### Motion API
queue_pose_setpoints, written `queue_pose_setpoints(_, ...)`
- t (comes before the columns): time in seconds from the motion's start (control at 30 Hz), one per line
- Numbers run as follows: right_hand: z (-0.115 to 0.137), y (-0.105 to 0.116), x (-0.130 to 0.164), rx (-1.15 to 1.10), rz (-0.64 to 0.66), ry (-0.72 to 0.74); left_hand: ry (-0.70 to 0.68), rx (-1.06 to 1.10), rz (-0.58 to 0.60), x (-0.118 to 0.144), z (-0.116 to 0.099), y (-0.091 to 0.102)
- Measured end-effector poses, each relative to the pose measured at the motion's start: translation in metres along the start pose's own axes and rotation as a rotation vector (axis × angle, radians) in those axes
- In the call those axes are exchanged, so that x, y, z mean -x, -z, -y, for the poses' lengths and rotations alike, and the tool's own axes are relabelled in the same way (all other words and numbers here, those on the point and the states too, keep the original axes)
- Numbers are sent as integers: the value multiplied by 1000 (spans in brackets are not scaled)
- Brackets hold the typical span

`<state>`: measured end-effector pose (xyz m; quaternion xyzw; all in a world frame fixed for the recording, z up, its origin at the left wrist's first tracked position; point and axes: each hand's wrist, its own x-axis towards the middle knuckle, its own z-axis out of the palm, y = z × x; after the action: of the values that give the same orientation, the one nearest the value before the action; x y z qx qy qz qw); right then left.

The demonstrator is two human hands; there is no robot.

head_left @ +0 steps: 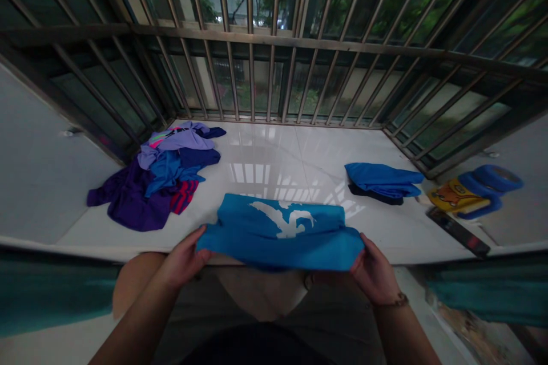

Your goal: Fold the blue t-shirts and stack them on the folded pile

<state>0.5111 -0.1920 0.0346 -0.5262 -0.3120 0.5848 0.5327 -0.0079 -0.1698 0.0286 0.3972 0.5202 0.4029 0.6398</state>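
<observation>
A blue T-shirt [274, 251] with a white print stretches between my two hands, partly lying on the white sill at its near edge. My left hand [187, 256] pinches its left end, thumb and fingers closed on the cloth. At the opposite end my right hand [375, 268], with a bracelet on the wrist, grips the other corner. The far part of the shirt rests flat, while the near part hangs over the sill's front edge.
A loose heap of clothes [158, 177] in purple, blue and red stripes lies on the left. To the right sit folded blue garments [383, 181], a dark box [458, 231] and a blue-and-yellow object [475, 191]. Metal bars [274, 40] enclose the white sill [278, 154].
</observation>
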Motion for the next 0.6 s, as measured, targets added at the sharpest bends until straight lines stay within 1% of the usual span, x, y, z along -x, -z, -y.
queue_pose_setpoints(0.03,0,-9,-7,-45,-19,34,-54,4,-19,-12,-1,-9)
queue_pose_setpoints(0.07,-1,-17,-14,-21,-37,93,-128,-26,-43,-23,-3,-19)
queue_pose_setpoints(0.1,-3,-26,-20,80,-48,174,-233,-131,-71,-33,-4,-28)
queue_pose_setpoints(0.13,-6,-33,-25,239,-48,269,-340,-301,-87,-41,-5,-36)
queue_pose_setpoints(0.2,-15,-43,-32,655,-12,440,-523,-745,-88,-53,-4,-49)
queue_pose_setpoints(0.23,-19,-46,-34,860,15,501,-570,-953,-76,-57,-2,-54)
queue_pose_setpoints(0.27,-23,-48,-36,1031,35,545,-594,-1114,-67,-60,0,-57)
queue_pose_setpoints(0.3,-26,-49,-37,1160,36,580,-603,-1221,-69,-64,3,-58)
queue_pose_setpoints(0.33,-27,-49,-38,1252,28,603,-601,-1282,-83,-68,6,-58)
queue_pose_setpoints(0.4,-26,-45,-42,1360,-9,620,-592,-1317,-135,-76,9,-55)
queue_pose_setpoints(0.5,-18,-37,-53,1446,-76,584,-592,-1277,-208,-93,6,-45)
queue_pose_setpoints(0.6,-12,-28,-73,1520,-130,554,-579,-1244,-251,-113,-4,-35)
